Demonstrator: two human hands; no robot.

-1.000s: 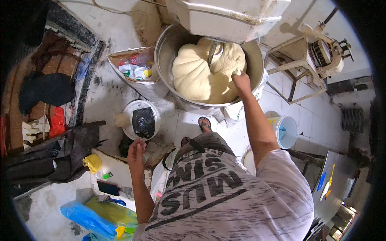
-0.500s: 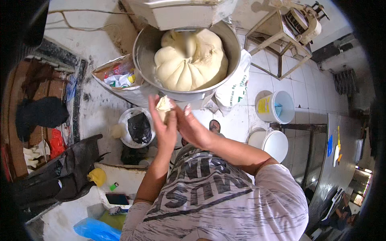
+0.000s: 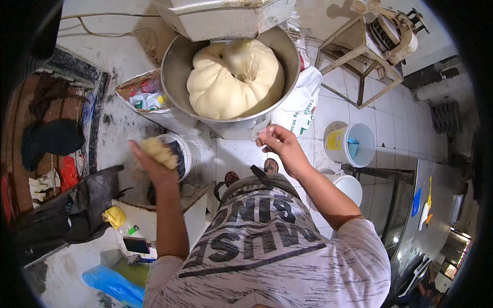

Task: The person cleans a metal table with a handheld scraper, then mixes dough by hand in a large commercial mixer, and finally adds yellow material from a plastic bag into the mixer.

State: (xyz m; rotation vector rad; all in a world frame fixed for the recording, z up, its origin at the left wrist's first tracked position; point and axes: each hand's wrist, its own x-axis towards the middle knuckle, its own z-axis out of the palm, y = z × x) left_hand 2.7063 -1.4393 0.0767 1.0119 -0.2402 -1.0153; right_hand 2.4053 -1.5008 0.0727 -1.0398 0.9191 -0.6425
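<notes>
Ahead of the right hand [image 3: 285, 149], a broad mass of dough [image 3: 221, 95] sits inside a round metal bowl [image 3: 173, 87], beneath an off-white machine housing [image 3: 231, 23]. The right hand is on the near side of the bowl, apart from its rim, fingers curled and tips bunched; whether they pinch a small scrap cannot be told. The left hand [image 3: 155, 168], well across from the right, is against a pale lump [image 3: 158, 152]; motion blur prevents telling whether the fingers grip it. Just beside the left hand, partly hidden, stands a white bucket [image 3: 188, 159] containing black plastic [image 3: 180, 154]. Risks noted: a loose hold would let the lump drop onto the tiled floor [image 3: 236, 154] or into the bucket; wrappers in the open sack [image 3: 146, 100], ahead of the left hand, could foul the dough if knocked; reaching into the bowl could trap fingers should the mechanism be turning, which the blurred patch over the dough does not settle. Materials: the dough is smooth, cream-coloured and deeply lobed, probably soft and tacky; the bowl is dull, rigid metal; the housing is angular with stained paint; the plastic is crinkled; the lump appears uneven.
</notes>
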